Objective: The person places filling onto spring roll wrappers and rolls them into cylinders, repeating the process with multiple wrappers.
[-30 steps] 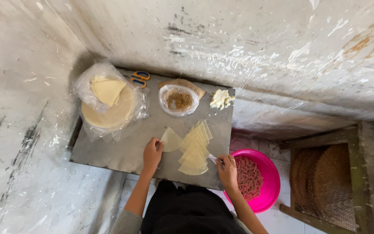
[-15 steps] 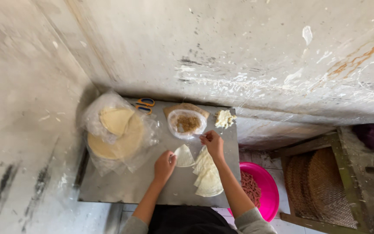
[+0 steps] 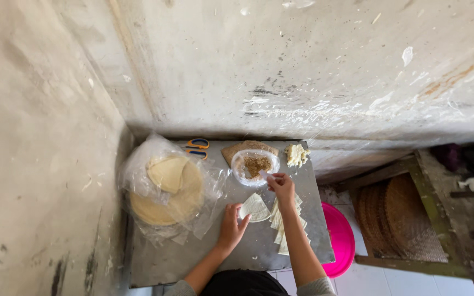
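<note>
While the left hand (image 3: 231,227) lies flat on the grey table (image 3: 182,263), its fingers (image 3: 230,211) spread and pressing the near corner of a pale triangular wrapper (image 3: 255,208), the right hand (image 3: 282,186) is up beside the clear bowl of brown filling (image 3: 255,164). Taking that bowl as the landmark: the bag of round sheets (image 3: 165,192) sits well to its left, the orange-handled scissors (image 3: 197,147) just left and behind it, and the wrapper lies near in front of it, its point toward the bowl. The right hand's fingers are pinched together on a small pale utensil (image 3: 263,175) at the bowl's front rim; whether it carries filling I cannot tell. A stack of cut wrappers (image 3: 286,227) lies in front and right of the bowl, under the right forearm, and a pale lump (image 3: 296,155) sits just to its right. Further right, below the table edge, are a pink basin (image 3: 342,241) and woven trays (image 3: 396,214). Rough plaster walls close the corner.
</note>
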